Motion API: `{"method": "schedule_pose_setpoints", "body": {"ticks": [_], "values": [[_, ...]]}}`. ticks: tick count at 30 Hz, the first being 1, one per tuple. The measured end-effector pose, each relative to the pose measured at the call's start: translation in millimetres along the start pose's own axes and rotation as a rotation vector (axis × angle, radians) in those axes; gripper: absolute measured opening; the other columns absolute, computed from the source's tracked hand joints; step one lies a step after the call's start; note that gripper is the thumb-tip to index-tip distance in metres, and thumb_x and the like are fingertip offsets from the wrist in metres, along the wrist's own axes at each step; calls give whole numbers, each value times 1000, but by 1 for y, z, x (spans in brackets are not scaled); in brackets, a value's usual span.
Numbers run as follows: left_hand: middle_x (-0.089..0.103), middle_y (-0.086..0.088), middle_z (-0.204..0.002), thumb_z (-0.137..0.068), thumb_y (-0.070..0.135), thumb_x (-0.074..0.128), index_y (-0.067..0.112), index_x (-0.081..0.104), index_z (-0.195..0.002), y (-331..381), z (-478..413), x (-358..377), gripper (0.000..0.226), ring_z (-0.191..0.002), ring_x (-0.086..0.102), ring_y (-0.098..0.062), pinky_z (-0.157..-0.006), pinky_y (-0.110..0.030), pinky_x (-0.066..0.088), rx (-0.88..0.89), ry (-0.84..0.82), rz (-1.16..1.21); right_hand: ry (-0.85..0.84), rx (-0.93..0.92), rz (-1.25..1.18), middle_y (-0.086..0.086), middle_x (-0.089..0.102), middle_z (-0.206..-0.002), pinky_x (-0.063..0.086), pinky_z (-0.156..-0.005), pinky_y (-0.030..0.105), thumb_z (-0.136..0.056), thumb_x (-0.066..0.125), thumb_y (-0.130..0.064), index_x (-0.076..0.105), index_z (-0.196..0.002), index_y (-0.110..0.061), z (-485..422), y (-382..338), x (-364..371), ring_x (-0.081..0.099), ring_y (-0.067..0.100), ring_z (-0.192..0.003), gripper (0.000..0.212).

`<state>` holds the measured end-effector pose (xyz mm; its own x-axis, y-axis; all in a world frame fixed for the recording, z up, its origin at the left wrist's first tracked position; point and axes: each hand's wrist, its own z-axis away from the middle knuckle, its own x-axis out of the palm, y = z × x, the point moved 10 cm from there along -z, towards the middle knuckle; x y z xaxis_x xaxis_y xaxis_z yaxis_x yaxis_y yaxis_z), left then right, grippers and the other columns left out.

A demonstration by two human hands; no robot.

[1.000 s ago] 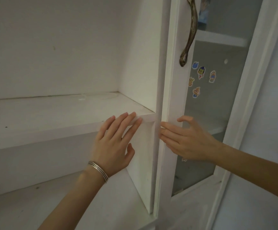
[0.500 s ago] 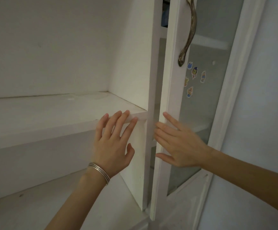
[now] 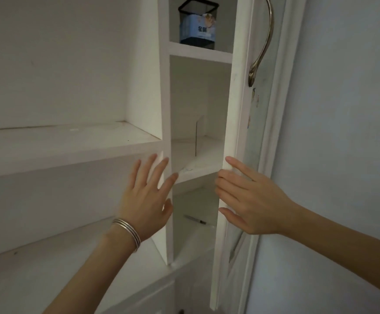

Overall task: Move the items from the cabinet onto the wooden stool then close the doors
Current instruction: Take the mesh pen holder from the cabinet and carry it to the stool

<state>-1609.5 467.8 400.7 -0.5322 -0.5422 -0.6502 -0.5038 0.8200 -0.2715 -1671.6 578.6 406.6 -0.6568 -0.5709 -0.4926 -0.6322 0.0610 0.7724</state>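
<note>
The white cabinet's right door (image 3: pixel 232 137) is swung wide and seen nearly edge-on, with a metal handle (image 3: pixel 261 51) on its front. My right hand (image 3: pixel 250 200) grips the door's edge, fingers across the edge and thumb below. My left hand (image 3: pixel 148 196), bracelet on its wrist, rests flat with spread fingers against the upright divider (image 3: pixel 165 109). Inside the right compartment a black mesh holder with a blue packet (image 3: pixel 198 23) stands on the top shelf. A pen (image 3: pixel 195 219) lies on the lower shelf. The stool is out of view.
The wide left compartment's shelves (image 3: pixel 59 150) hold nothing visible. A thin white sheet (image 3: pixel 199 134) stands upright on the right compartment's middle shelf. A grey wall (image 3: pixel 343 132) lies right of the door. Stickers (image 3: pixel 255 98) show on the door's glass.
The door has swung far open, exposing the right compartment with the mesh holder and the pen. My right hand went from touching the door to gripping its edge. The left hand slid onto the divider.
</note>
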Motion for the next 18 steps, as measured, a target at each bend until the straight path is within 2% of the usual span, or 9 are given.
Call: {"method": "schedule_pose_setpoints", "body": {"ticks": [5,10,13,18], "values": [[56,-18,-126,-64,21,72,12,63,-116,81,4,-25,53,-126,38,-40,-107,-52,22,68,13,18,36,-21,-3,12,64,-97,25,-110,50,-90,45,-33,64,-103,-4,55,14,-19,54,29,-104,37],[57,-16,-125,-73,28,48,14,62,-118,151,11,-41,49,-125,41,-38,-104,-55,31,51,-53,41,113,-4,-48,14,63,-99,26,-110,50,-90,48,-28,66,-98,-1,123,39,-32,54,31,-107,33],[58,-14,-125,-70,27,65,14,63,-117,194,15,-43,49,-123,45,-37,-101,-56,37,63,-100,35,147,81,-73,17,64,-100,30,-108,50,-90,50,-24,67,-95,0,168,60,-36,53,32,-110,30],[58,-14,-125,-80,36,37,16,59,-122,244,12,-40,52,-121,49,-34,-103,-55,34,23,-186,34,102,233,-88,17,64,-107,31,-106,52,-92,47,-24,66,-106,-1,240,99,-31,49,33,-117,33]]}}
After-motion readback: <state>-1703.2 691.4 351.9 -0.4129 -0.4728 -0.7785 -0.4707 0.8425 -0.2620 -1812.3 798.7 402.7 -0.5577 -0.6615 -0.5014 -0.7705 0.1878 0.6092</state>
